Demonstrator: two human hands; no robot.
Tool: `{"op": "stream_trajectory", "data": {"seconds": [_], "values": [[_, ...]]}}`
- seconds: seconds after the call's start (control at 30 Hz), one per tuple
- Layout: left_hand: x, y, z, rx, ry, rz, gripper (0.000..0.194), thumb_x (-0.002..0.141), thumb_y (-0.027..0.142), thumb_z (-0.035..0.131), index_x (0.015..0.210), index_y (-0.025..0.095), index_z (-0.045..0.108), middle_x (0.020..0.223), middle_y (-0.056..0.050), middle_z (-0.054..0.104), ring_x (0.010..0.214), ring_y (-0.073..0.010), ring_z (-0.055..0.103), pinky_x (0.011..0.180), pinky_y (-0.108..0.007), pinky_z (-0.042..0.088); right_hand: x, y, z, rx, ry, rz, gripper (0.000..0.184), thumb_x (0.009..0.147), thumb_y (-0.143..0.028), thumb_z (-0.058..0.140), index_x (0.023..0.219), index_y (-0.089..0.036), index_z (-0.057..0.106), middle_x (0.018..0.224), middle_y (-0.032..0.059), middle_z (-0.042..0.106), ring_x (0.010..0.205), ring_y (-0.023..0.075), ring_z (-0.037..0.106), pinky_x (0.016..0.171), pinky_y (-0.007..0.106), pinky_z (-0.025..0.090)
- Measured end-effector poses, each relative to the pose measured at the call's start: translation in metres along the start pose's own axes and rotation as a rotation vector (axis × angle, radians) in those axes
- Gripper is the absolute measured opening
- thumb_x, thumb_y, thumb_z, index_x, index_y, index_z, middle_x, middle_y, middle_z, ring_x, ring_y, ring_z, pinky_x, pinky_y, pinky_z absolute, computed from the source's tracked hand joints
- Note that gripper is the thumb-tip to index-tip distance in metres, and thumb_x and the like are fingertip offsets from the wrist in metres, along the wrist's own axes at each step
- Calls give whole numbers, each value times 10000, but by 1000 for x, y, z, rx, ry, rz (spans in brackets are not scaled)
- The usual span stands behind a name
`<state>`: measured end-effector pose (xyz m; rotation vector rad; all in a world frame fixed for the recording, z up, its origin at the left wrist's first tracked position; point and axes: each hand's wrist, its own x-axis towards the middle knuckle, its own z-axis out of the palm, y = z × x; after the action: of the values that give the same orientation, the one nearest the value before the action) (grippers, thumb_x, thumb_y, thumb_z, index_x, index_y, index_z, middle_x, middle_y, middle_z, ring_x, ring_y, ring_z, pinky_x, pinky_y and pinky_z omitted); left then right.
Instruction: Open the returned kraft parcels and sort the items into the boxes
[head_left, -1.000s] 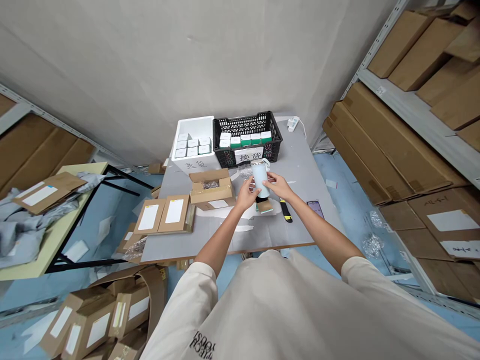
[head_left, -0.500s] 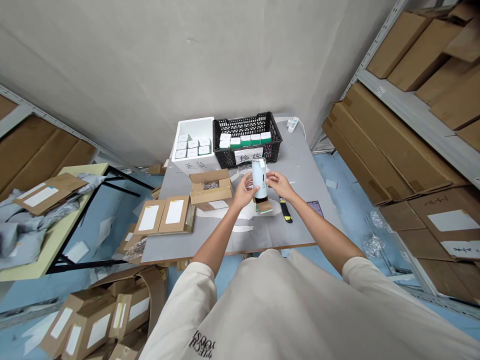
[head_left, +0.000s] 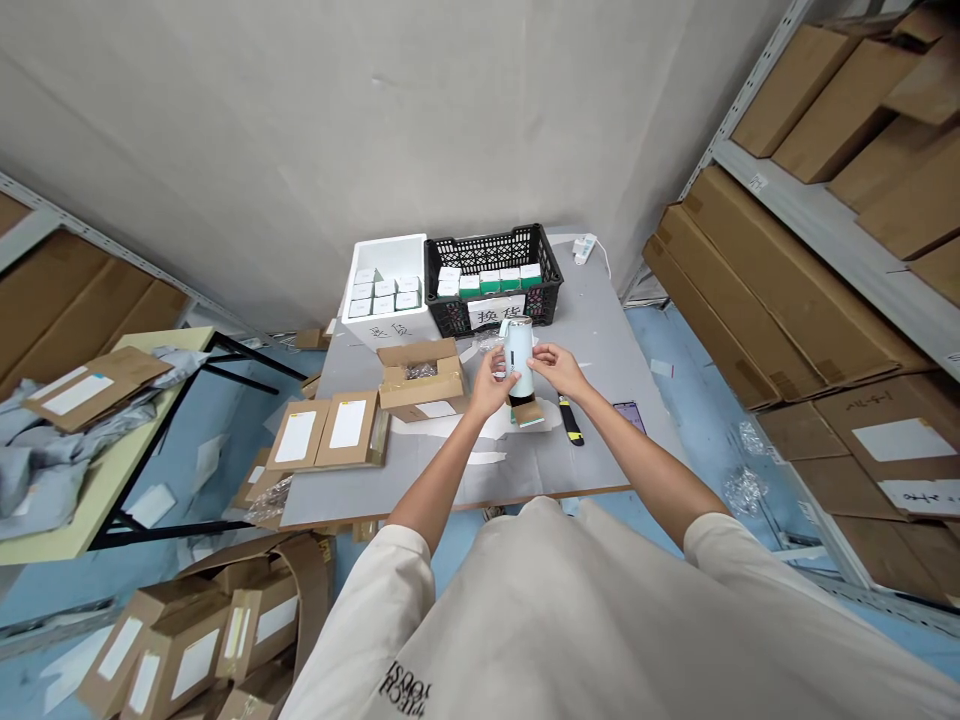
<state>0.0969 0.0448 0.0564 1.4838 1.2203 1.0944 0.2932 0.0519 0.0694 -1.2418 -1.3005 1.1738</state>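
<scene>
A pale blue insulated bottle (head_left: 520, 355) stands upright between my two hands, dark print and a lid loop on its left side. Around its left side the fingers of my left hand (head_left: 491, 384) are closed. My right hand (head_left: 556, 368) pinches the right side with thumb and fingertips. Just below the bottle is a small opened carton (head_left: 528, 413) with its brown flap showing; the bottle hides most of it. To the right of the carton lies a black and yellow utility knife (head_left: 571, 421).
An opened cardboard box (head_left: 424, 392) sits left of my hands, beside flat brown boxes (head_left: 347, 425). Behind stand a white foam box (head_left: 358, 330) and a black crate (head_left: 448, 322), both holding small cartons. A phone (head_left: 630, 415) lies right; shelving (head_left: 795, 190) flanks the table.
The bottle has turned between my hands: its print and lid loop have swung from the right side to the left. Both hands stay in nearly the same place.
</scene>
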Motion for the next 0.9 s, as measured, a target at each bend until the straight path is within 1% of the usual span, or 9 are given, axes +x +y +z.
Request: {"op": "stream_trajectory", "data": {"seconds": [0.17,0.27,0.33,0.4,0.47,0.53,0.63,0.73,0.9], "values": [[-1,-2,0,-51,-78,9,681,872,565,735,1444,242,554,1413,-144,563,1138,-247,641,928,-400,579,0,0,-1,-72,16,-1,583,703,-587,815,1106,-193,666,976,53,713,856,197,666,897,397,573],[-2,0,2,31,-55,3,780,798,580,810,1453,233,567,1379,-145,537,1140,-257,625,913,-388,586,-1,0,2,-77,38,6,572,689,-584,828,1081,-204,655,1068,71,716,872,198,668,882,396,580],[-1,0,3,73,-41,10,847,757,586,845,1467,224,560,1325,-142,554,1133,-266,619,915,-393,584,0,0,4,-48,41,4,552,690,-578,829,1053,-208,639,1046,73,718,899,209,674,896,402,578],[1,-2,2,60,-43,8,865,768,599,830,1488,221,535,1310,-143,574,1120,-268,625,918,-404,582,1,1,4,-9,31,6,533,710,-583,811,1040,-207,628,976,67,714,912,218,677,913,413,572],[2,-5,1,-13,-59,-13,875,794,605,804,1516,219,493,1332,-151,596,1122,-269,636,939,-420,573,2,2,2,9,21,-3,524,726,-588,795,1049,-208,632,974,72,708,935,224,674,924,420,568],[4,-7,0,-111,-71,-40,885,803,600,797,1526,208,469,1364,-161,614,1156,-275,640,994,-440,546,3,4,0,0,31,-24,528,721,-582,803,1062,-211,645,1023,86,704,966,229,666,933,421,565],[4,-6,-1,-235,-79,-88,833,810,594,790,1485,189,518,1365,-156,647,1214,-290,630,1049,-445,512,3,7,-1,-14,48,-31,554,709,-576,821,1094,-211,661,1053,93,692,948,224,657,932,428,566],[4,-1,1,-319,-88,-172,713,855,587,746,1433,202,584,1309,-119,695,1191,-287,645,1000,-420,539,3,10,-1,2,28,-26,579,724,-584,810,1146,-211,675,1079,89,682,923,214,655,940,435,566],[8,4,3,-391,-74,-351,552,899,580,693,1279,179,681,1154,-101,748,1020,-244,705,870,-359,570,5,15,0,10,-2,-17,569,764,-600,776,1176,-216,692,1092,82,683,931,211,652,926,425,572]]}}
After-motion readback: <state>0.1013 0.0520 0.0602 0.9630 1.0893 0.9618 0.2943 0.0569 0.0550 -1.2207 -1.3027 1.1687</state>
